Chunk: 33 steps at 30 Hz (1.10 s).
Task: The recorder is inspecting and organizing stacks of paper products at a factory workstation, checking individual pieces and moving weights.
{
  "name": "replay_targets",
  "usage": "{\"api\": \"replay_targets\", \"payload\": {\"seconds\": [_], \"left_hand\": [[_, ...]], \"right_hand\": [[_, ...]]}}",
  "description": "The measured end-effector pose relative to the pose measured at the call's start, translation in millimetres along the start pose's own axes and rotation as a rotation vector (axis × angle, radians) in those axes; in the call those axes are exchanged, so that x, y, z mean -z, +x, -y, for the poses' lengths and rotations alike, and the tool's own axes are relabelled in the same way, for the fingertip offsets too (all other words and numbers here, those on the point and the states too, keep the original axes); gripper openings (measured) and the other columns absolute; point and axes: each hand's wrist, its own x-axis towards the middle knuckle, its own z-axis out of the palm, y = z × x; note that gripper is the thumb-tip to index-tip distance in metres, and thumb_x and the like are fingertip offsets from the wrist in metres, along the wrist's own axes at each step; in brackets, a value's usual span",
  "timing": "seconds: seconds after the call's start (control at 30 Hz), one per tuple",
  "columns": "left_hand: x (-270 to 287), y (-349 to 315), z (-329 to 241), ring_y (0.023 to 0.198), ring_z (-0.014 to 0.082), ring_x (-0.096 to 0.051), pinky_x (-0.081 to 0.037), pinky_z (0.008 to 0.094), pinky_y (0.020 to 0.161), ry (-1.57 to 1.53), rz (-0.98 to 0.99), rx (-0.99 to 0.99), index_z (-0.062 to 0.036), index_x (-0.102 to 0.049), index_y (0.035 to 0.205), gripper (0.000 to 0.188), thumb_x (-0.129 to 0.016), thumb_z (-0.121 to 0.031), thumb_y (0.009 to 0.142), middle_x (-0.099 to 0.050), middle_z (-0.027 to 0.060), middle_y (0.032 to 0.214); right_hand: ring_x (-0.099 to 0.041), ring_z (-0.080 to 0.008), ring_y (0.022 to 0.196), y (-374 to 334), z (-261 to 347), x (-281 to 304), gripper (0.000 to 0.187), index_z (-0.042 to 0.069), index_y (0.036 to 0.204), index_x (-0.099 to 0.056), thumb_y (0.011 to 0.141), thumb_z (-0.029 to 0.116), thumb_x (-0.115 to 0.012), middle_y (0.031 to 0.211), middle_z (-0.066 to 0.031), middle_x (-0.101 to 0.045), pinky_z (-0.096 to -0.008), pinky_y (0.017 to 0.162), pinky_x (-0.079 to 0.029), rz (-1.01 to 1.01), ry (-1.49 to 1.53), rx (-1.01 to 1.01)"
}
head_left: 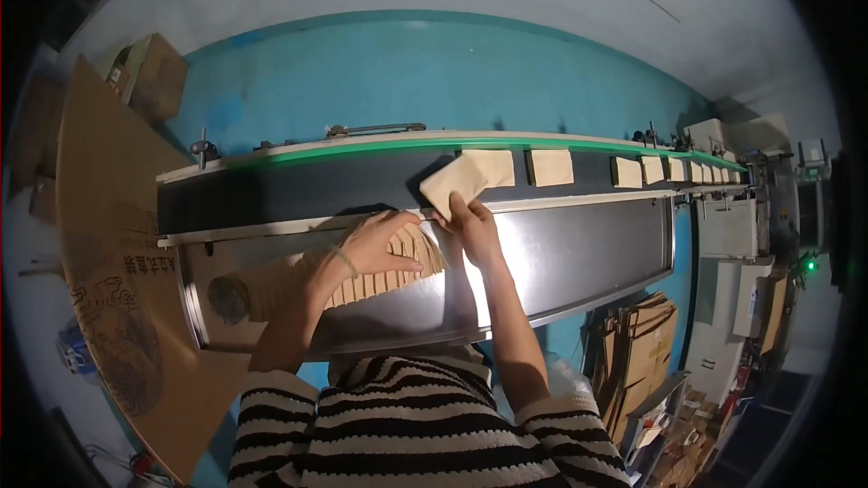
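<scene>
A tan flat paper packet (452, 183) tilts over the near side of the dark conveyor belt (298, 203), pinched at its lower edge by my right hand (470, 228). Its corner overlaps another packet (493, 165) that lies flat on the belt. To the left, a row of similar packets (384, 286) stands on edge, tightly packed, on the metal tray (579, 248). My left hand (372, 246) curls round the right end of this row, thumb on the near side and fingers on the far side. My left forearm hides part of the row.
More packets (551, 168) lie spaced along the belt toward the right. A green guide rail (579, 142) runs along its far side. At the row's left end sits a dark round object (228, 299). A large cardboard sheet (136, 307) stands left; folded cardboard (633, 352) leans at lower right.
</scene>
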Motion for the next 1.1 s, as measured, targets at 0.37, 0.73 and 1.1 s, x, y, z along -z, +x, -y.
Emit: {"api": "replay_targets", "payload": {"seconds": [0.37, 0.73, 1.1], "left_hand": [[8, -19, 46, 0.112, 0.0363, -0.058, -0.047, 0.0414, 0.095, 0.030, -0.026, -0.071, -0.0093, -0.055, 0.124, 0.068, -0.084, -0.041, 0.071, -0.060, 0.0172, 0.119], [21, -37, 71, 0.124, 0.0381, -0.052, -0.043, 0.0416, 0.104, 0.024, -0.014, -0.070, -0.0099, -0.046, 0.140, 0.089, -0.088, -0.037, 0.066, -0.055, 0.0189, 0.133], [41, -65, 95, 0.122, 0.0407, -0.053, -0.044, 0.0425, 0.102, 0.033, -0.048, -0.052, -0.0070, -0.049, 0.135, 0.082, -0.086, -0.039, 0.069, -0.056, 0.0225, 0.129]], "right_hand": [[-0.054, -0.0085, 0.068, -9, -33, -52, 0.059, -0.002, 0.122, -0.052, 0.097, 0.050, -0.058, 0.086, -0.0040, -0.061, -0.0228, 0.060, -0.045, -0.260, -0.086, 0.135], [-0.059, -0.0133, 0.071, -43, -89, -69, 0.038, -0.004, 0.106, -0.065, 0.095, 0.032, -0.065, 0.079, -0.0077, -0.066, -0.0288, 0.064, -0.048, -0.046, -0.277, 0.004], [-0.061, -0.0161, 0.078, -32, -75, -125, 0.054, -0.006, 0.115, -0.059, 0.094, 0.043, -0.065, 0.094, -0.0113, -0.067, -0.0288, 0.068, -0.050, 0.082, -0.630, 0.049]]}}
